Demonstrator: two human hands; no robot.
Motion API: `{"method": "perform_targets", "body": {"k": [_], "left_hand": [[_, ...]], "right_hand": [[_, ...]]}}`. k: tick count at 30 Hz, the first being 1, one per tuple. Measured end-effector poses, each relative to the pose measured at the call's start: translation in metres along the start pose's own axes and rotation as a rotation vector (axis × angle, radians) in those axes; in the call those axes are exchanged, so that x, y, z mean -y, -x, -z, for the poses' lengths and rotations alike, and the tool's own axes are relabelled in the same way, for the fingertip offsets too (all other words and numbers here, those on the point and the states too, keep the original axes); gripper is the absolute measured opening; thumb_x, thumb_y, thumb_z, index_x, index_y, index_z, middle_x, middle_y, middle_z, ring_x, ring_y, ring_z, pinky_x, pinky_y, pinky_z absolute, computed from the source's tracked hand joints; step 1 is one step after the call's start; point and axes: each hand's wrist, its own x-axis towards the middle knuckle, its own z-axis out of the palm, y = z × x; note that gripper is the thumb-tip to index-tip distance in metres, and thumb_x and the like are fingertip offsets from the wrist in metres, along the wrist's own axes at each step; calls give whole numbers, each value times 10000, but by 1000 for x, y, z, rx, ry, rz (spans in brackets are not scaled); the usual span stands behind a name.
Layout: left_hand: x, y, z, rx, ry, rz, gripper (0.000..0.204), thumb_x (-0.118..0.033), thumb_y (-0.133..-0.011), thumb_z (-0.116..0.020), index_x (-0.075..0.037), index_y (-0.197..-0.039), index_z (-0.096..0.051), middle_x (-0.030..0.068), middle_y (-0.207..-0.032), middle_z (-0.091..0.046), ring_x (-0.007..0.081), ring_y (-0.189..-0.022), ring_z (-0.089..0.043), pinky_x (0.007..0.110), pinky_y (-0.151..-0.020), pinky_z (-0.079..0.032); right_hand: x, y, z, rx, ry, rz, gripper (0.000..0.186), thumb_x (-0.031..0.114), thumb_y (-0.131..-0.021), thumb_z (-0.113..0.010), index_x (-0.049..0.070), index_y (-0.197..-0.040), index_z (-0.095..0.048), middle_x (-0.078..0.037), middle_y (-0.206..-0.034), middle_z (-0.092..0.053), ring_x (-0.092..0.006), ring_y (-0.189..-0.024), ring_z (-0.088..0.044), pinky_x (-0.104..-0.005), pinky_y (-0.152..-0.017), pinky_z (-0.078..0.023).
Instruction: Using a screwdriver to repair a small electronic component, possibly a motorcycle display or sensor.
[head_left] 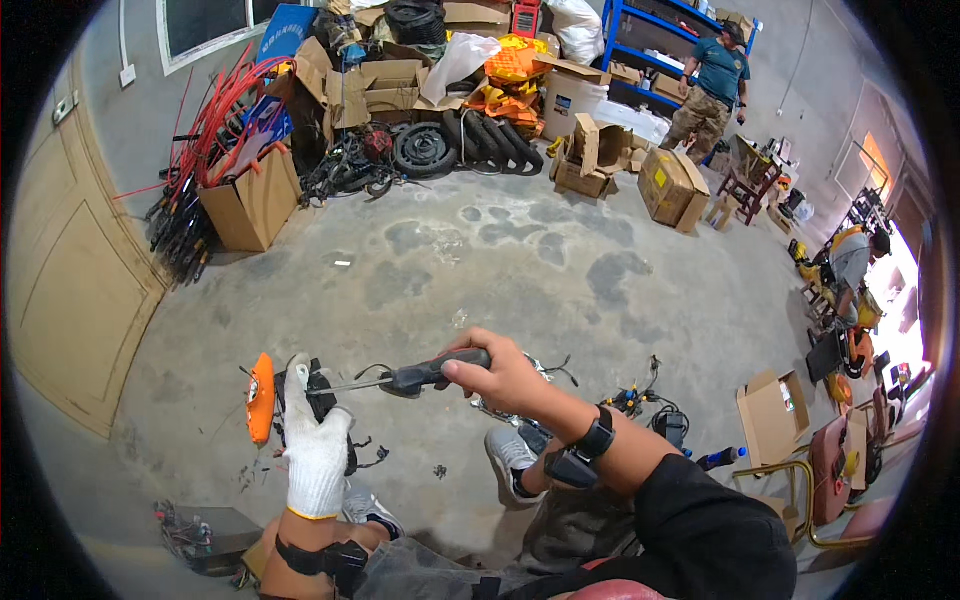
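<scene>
My left hand (315, 440), in a white knit glove, is closed around a black part (322, 393), much of it hidden by the glove. An orange curved shell (260, 398) sticks out on the left of that hand; whether it is joined to the black part I cannot tell. My bare right hand (500, 375) wraps round the grip of a black power screwdriver (430, 373). Its long thin shaft points left and reaches the black part beside my gloved fingers. Dark wires (372, 455) hang out beside the glove.
Wiring with connectors (635, 400) lies on the floor to the right, near an opened cardboard box (773, 418) and a metal-framed chair (830, 470). Boxes, tyres (425, 150) and red tubing (215, 120) crowd the far wall. One person (718, 75) stands by blue shelves; another (850, 262) bends at right.
</scene>
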Motion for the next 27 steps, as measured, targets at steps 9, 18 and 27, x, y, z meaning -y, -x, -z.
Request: {"method": "perform_targets", "body": {"k": [9, 18, 27], "left_hand": [[-12, -9, -8, 23, 155, 76, 746, 121, -774, -548, -18, -1478, -345, 101, -1219, -588, 159, -933, -601, 262, -749, -514], [-15, -8, -14, 71, 145, 186, 750, 126, -764, -538, -61, -1468, -362, 87, -1131, -580, 132, -855, -578, 246, -676, -505], [-17, -4, -19, 86, 17, 120, 777, 125, -751, -520, -69, -1484, -351, 75, -1136, -567, 122, -815, -574, 233, -660, -499]], "right_hand": [[-4, -3, 1, 16, -119, 201, 524, 257, -919, -688, -9, -1294, -437, -155, -1151, -624, -201, -964, -649, -345, -840, -520], [-1, -4, 11, 112, -110, 292, 489, 155, -866, -755, 15, -1260, -502, -120, -1253, -625, -195, -1028, -644, -343, -898, -520], [3, -1, 17, 75, -155, 75, 389, 188, -873, -751, 41, -1178, -561, -82, -1171, -692, -72, -612, -580, -226, -476, -473]]}}
